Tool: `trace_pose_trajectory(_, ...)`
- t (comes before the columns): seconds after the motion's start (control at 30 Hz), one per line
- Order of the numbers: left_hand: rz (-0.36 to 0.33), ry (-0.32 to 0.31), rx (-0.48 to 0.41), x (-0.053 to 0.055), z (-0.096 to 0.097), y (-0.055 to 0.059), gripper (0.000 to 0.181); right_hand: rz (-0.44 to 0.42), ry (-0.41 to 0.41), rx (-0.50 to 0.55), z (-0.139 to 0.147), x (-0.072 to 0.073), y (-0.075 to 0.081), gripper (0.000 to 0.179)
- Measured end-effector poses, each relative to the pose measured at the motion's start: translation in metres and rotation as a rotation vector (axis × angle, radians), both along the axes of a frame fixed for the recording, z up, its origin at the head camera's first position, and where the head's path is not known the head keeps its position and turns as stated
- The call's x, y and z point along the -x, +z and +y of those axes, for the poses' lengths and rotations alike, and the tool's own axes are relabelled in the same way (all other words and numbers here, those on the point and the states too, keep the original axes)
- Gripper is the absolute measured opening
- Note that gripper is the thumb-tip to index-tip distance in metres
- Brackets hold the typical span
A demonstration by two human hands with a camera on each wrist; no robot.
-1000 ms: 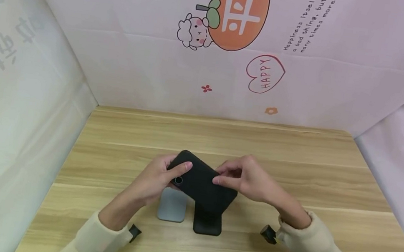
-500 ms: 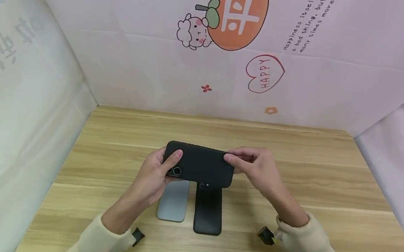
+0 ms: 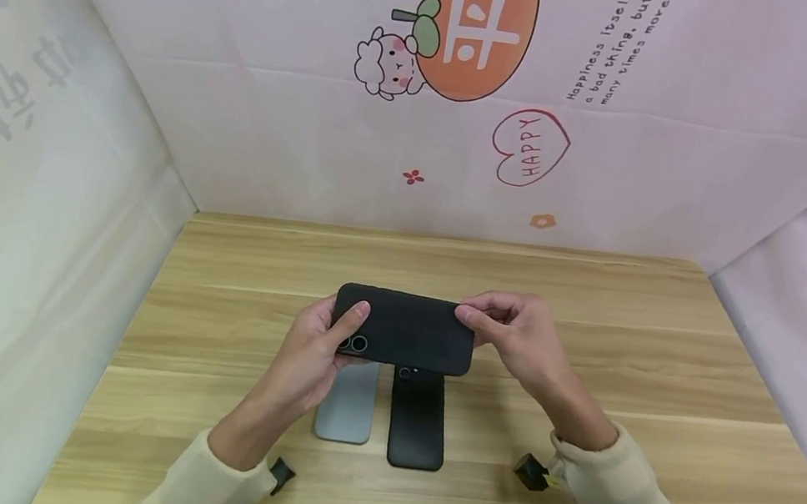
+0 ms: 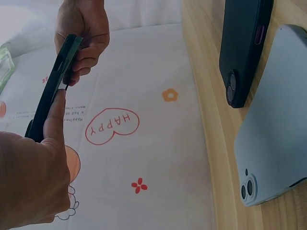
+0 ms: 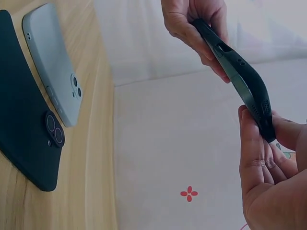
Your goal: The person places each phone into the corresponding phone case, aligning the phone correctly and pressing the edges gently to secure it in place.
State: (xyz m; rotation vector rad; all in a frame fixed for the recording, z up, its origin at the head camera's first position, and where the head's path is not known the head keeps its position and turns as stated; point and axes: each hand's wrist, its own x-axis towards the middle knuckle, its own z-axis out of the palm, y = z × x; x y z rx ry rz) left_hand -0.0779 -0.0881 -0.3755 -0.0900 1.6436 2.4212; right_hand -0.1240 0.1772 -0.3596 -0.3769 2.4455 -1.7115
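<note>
Both hands hold a black phone case (image 3: 409,332) up over the table, its back with round camera rings facing the head camera. My left hand (image 3: 312,350) grips the camera end, thumb across the back. At the opposite end, my right hand (image 3: 520,334) pinches the upper corner between thumb and fingers. Seen edge-on in the right wrist view, the case (image 5: 252,84) looks bowed, with cutouts along its side wall. I cannot tell whether a phone sits inside. Below it on the table lie a light blue phone (image 3: 345,405) and a black phone (image 3: 418,422), both camera side up.
The wooden table (image 3: 627,338) is bounded by a printed white cloth (image 3: 273,143) at the back and plain-looking cloth at the sides. Small black devices (image 3: 532,472) are fixed at both sleeve cuffs.
The held case has turned from a slant to nearly level and risen a little, uncovering the black phone's camera end. My right hand has moved up and right with the case's corner.
</note>
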Motion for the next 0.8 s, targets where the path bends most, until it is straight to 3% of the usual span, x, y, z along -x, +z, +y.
trace_pose_trajectory(0.2, 0.002, 0.006, 0.014, -0.001, 0.001, 0.0, 0.028, -0.013, 0.0, 0.016, 0.001, 0.0, -0.002, 0.02)
trace_pose_trajectory(0.43, 0.009, 0.05, 0.008, -0.001, 0.001, -0.001, 0.029, -0.141, 0.018, 0.068, -0.001, -0.001, -0.007, 0.026)
trace_pose_trajectory(0.63, -0.002, 0.112, -0.045, 0.002, -0.002, -0.001, 0.032, -0.227, 0.125, 0.153, -0.006, -0.006, -0.012, 0.025)
trace_pose_trajectory(0.8, -0.002, 0.121, -0.057, 0.003, -0.005, -0.002, 0.033, -0.235, 0.203, 0.197, -0.009, -0.008, -0.016, 0.026)
